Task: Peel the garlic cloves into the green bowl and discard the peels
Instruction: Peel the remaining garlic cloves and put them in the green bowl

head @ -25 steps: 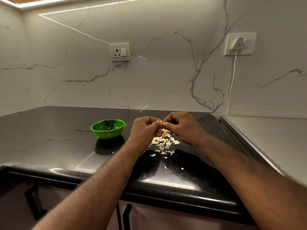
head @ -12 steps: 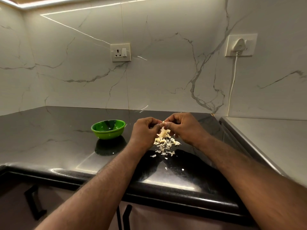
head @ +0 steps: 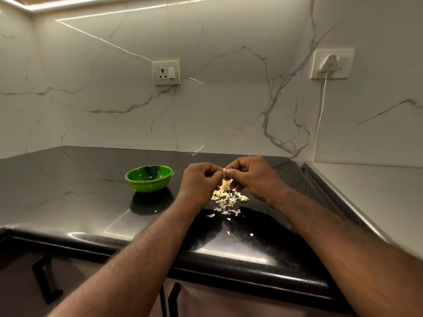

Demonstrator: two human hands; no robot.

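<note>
Head camera, centre of frame: we held a small garlic clove (head: pixel 223 172) between both hands above the black counter (head: pixel 68 191). Our left hand (head: pixel 201 179) had its fingers curled in and gripped one side of the clove. Our right hand (head: pixel 251 177) pinched the other side with thumb and forefinger, and what looked like a strip of skin hung below. Loose peels (head: pixel 225 199) lay heaped on the counter just under the hands, with a few flecks scattered toward the lower edge. The green bowl (head: pixel 148 185) stood left of centre, apart from the heap; what it held we could not tell. Peeling well here, we judged, meant steadying the clove with the left hand while the right drew the skin down over the heap. The bare clove could then go left to the bowl without trailing scraps.
</note>
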